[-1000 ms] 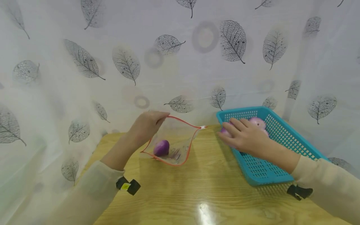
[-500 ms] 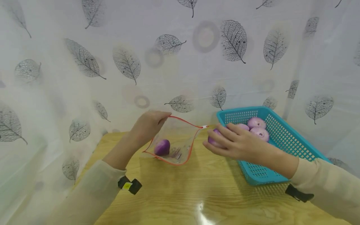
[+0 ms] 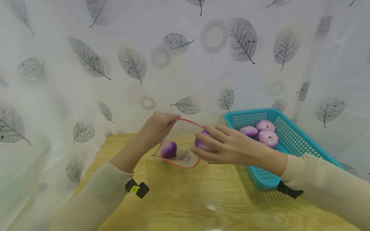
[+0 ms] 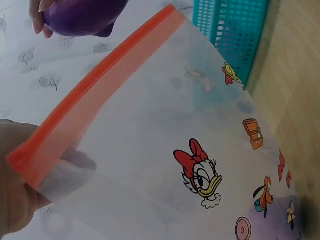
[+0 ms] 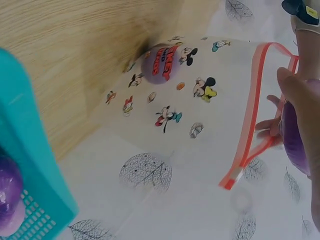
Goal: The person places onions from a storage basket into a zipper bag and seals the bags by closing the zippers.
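My left hand (image 3: 156,130) pinches the far left rim of a clear zip bag (image 3: 189,167) with a red-orange edge, its mouth spread wide. Cartoon figures are printed on the bag, as the left wrist view shows. Inside, at the bottom left, lies one purple onion (image 3: 169,149). My right hand (image 3: 231,147) grips another purple onion (image 3: 202,142) from above, fingers curled over it, at the right side of the bag's mouth. That held onion (image 4: 87,15) shows above the red rim in the left wrist view.
A turquoise mesh basket (image 3: 310,144) stands on the right of the wooden table (image 3: 185,199), partly behind my right forearm. Three purple onions (image 3: 268,138) sit together at its far left end. A leaf-patterned white curtain (image 3: 185,80) hangs behind and beside the table.
My right hand has lifted the onion out of the basket and carried it left to the bag's mouth. The left hand keeps its pinch on the bag, almost unmoved.
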A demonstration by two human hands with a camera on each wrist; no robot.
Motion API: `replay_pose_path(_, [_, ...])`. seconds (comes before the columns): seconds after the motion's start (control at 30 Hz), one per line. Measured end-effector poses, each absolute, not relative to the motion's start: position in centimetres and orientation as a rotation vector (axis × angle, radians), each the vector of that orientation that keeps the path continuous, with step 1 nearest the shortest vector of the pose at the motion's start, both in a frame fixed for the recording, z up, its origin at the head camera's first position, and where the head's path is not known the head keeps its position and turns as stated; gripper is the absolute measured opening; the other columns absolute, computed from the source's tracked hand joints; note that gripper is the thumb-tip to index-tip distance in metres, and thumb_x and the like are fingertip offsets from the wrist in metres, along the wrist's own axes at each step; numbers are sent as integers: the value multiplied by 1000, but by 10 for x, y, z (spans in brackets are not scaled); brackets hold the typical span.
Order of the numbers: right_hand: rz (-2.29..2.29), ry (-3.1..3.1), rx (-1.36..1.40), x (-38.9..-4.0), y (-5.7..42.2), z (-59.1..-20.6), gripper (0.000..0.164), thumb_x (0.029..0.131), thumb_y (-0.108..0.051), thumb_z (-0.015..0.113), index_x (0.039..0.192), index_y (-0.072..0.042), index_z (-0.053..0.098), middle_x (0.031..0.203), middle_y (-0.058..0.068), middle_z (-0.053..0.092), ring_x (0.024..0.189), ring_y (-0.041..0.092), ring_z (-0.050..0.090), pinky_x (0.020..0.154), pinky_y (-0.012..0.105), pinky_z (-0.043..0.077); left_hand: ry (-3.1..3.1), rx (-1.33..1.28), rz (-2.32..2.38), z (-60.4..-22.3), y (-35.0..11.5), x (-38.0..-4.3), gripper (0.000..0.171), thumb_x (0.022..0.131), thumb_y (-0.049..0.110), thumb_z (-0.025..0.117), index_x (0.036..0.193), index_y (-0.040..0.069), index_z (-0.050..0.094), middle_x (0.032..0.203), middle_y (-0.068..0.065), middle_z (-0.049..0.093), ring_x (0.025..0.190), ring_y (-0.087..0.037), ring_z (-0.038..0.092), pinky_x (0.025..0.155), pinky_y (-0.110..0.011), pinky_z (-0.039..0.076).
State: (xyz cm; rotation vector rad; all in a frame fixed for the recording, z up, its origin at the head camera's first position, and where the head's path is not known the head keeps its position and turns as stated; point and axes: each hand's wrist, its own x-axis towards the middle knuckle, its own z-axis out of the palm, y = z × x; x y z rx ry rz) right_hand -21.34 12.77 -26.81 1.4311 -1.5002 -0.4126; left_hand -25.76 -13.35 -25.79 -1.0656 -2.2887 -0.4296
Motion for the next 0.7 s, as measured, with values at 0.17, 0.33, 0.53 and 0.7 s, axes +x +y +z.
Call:
replay_pose_path(0.17, [-459,-1476,1424,-221,108,-268,42,94,-35,54,132,-18,50,122,12,57,109,31,58,79,35,53,-2327,-1061,-430,-258,-131,-257,20,91,0,57,107,0,69,99,-14,71,90,-28,68,78,-36,57])
replay_pose_path(0.33, [-434,-1426,1420,-228,89,-275,33,97,-11,49,129,-17,52,119,9,59,105,29,59,77,32,52,-2377,-1058,-447,-259,-130,-256,21,92,-1,55,108,0,69,99,-14,71,86,-26,68,75,-35,58])
replay_pose_path(0.53, [-442,-1478,1424,-234,71,-281,33,93,-23,56,126,-17,54,119,7,60,103,26,58,79,32,50,-2401,-1010,-439,-256,-131,-254,21,93,1,56,109,0,69,103,-13,71,93,-27,68,80,-36,57])
replay_pose_path(0.7, [-495,-1539,1431,-235,68,-278,55,81,-45,66,128,-18,52,125,8,58,111,26,56,91,35,50,-2396,-996,-452,-252,-133,-252,21,93,2,57,109,0,69,104,-14,70,97,-28,67,83,-37,56])
